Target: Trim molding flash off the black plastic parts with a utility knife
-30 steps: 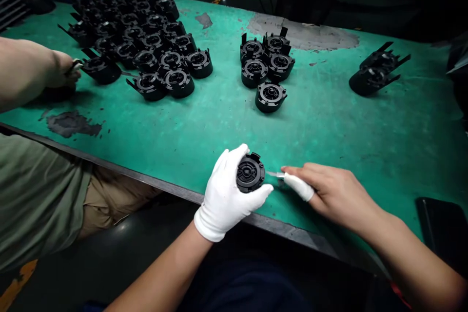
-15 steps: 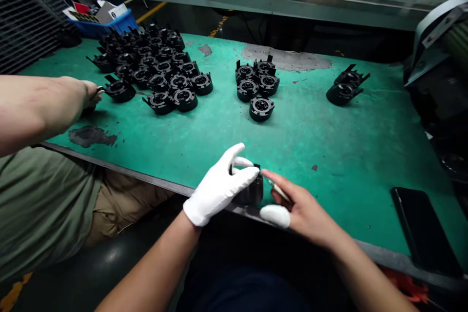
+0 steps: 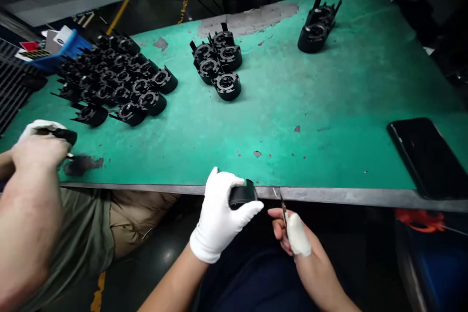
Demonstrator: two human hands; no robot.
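My left hand (image 3: 223, 214), in a white glove, is wrapped round a black round plastic housing (image 3: 242, 195) at the front edge of the table. The housing is tilted, and a flat tab sticks up from it. To its right, my right hand (image 3: 298, 234) grips a slim knife-like tool (image 3: 284, 208) with a thin pointed end directed up and away from me. That hand is bare except for a white cover on the thumb. The tool's tip is apart from the housing. Much of its handle is hidden by the fingers.
Several like housings (image 3: 122, 75) crowd the green table (image 3: 292, 92) at left, with smaller groups at centre (image 3: 227, 85) and right (image 3: 313, 36). A phone (image 3: 427, 156) lies at right. A co-worker's hands (image 3: 44, 144) hold a housing beside a blue bin (image 3: 68, 51).
My view has turned, shifting the table in frame. My left hand has tilted the housing, and my right hand has drawn back with the tool upright. The co-worker's arm has pulled back from the group.
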